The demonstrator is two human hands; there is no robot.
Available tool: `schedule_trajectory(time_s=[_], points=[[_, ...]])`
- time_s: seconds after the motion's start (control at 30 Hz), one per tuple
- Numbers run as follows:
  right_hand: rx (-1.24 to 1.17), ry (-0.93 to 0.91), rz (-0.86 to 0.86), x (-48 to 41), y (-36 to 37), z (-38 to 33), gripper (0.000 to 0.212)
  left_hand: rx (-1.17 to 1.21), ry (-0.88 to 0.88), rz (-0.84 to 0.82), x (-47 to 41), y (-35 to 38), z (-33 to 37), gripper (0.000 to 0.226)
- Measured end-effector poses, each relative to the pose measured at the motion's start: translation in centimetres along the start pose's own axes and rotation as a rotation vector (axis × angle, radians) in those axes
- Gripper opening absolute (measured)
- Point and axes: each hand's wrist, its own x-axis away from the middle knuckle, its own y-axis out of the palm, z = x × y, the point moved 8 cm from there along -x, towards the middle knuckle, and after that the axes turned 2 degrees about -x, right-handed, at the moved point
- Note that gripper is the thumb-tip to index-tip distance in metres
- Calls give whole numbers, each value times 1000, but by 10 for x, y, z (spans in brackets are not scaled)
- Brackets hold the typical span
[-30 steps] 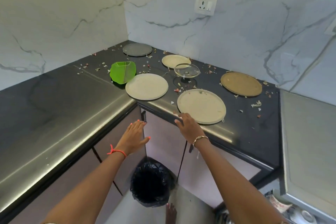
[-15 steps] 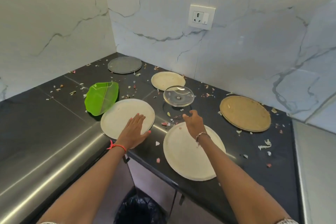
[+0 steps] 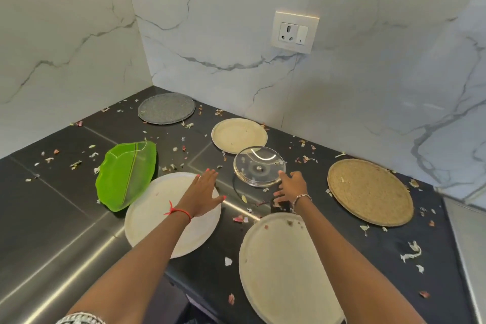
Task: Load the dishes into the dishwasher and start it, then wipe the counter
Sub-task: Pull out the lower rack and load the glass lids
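A small stack of clear glass plates (image 3: 259,166) sits mid-counter. My right hand (image 3: 290,188) is open just at its near right edge, fingers spread. My left hand (image 3: 202,193) is open with straight fingers over the far right part of a white plate (image 3: 157,216), close to the glass stack's left side. A second large white plate (image 3: 284,268) lies under my right forearm at the counter's front. A small cream plate (image 3: 238,134), a grey plate (image 3: 166,108), a brown plate (image 3: 369,191) and a green leaf-shaped plate (image 3: 126,173) lie around them.
The black corner counter (image 3: 52,208) is strewn with food scraps and peel bits. Marble walls close it at the back and left, with a socket (image 3: 294,31) above. A steel surface (image 3: 470,244) borders the right.
Both hands have moved forward from the counter's front edge over the plates toward the glass stack, and the view has come closer over the counter.
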Motion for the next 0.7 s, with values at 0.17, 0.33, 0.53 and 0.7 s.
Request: schedule_trajectory(time_s=[0.17, 0.33, 0.53, 0.7], points=[[-234, 136, 13, -26, 19, 4, 42, -42, 47, -87, -37, 2, -9, 82], [-374, 200, -12, -36, 37, 10, 14, -90, 64, -180, -57, 11, -18, 88], [-483, 203, -38, -37, 37, 9, 16, -76, 73, -192, -60, 20, -21, 89], [-569, 185, 1, -26, 33, 12, 18, -66, 51, -181, -57, 15, -18, 88]])
